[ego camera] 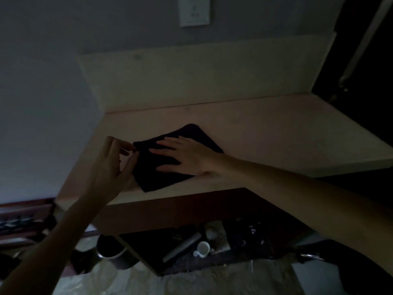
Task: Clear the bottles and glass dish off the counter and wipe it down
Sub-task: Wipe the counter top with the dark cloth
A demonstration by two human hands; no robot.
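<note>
One cloth, two hands.

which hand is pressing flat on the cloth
The right hand, fingers spread flat on the dark folded cloth. The left hand is only at the cloth's left corner, seemingly pinching it.

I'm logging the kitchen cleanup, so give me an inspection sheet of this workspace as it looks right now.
Surface: pale counter, dimly lit, bare apart from the cloth.
Job's things: dark cloth lying flat on the counter; no bottles or glass dish seen on it.
Clutter: white cup, pale cylinder and dark pot lie below the counter.
Hands: right hand pressed flat on the cloth; left hand pinches its left corner.
Cables: nothing seen.
Surroundings: pale backsplash, wall outlet, grey wall, dark opening at right.
</note>
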